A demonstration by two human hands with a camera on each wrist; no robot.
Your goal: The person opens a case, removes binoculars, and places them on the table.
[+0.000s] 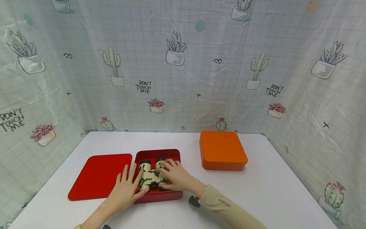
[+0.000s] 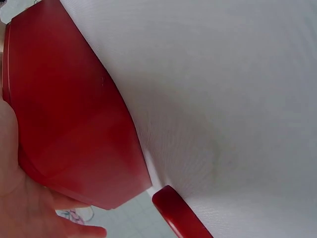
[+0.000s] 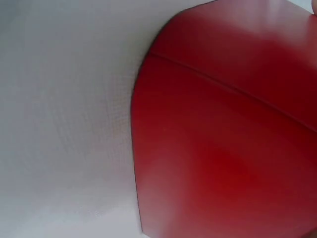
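An orange box [image 1: 223, 150] sits closed on the white table [image 1: 271, 190], well right of the grip, before a cactus-print backdrop [image 1: 183, 63] (lettered "DON'T TOUCH ME").

white table [image 1: 271, 190], red box [image 1: 171, 194], red lid [image 1: 97, 175], orange box [image 1: 221, 149]

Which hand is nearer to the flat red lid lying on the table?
Left. The left hand rests beside the red lid, at its right edge; the right hand lies farther away, on the binoculars.
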